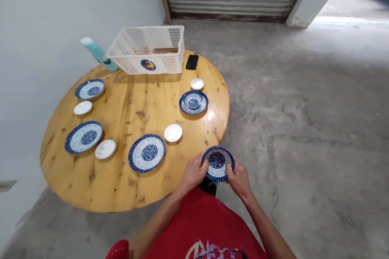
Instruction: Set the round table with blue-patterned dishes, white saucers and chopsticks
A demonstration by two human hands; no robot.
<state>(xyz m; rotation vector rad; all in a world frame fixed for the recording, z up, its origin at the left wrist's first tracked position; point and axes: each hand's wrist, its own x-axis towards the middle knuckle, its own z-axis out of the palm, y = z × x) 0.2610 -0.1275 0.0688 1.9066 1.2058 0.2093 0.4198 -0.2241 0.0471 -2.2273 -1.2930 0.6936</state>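
Observation:
Both of my hands hold blue-and-white bowls (217, 159) in front of my body, just off the table's near right edge. A second rim shows under the top one, so they look stacked; how many is hidden. My left hand (196, 171) grips the left side, thumb over the rim. On the right side, my right hand (238, 176) grips with its thumb inside the rim. Nearest to them on the table are a blue-rimmed plate (146, 153) and a small white dish (173, 133). Farther back, a patterned bowl (193, 100) sits on a plate (204, 107) beside another white dish (197, 84).
The round wooden table (121, 188) also bears two blue-rimmed plates (84, 137) (90, 89) and two white dishes (105, 149) (83, 108) at left. At the back stand a white plastic basket (154, 64), a teal bottle (99, 54) and a black phone (192, 62).

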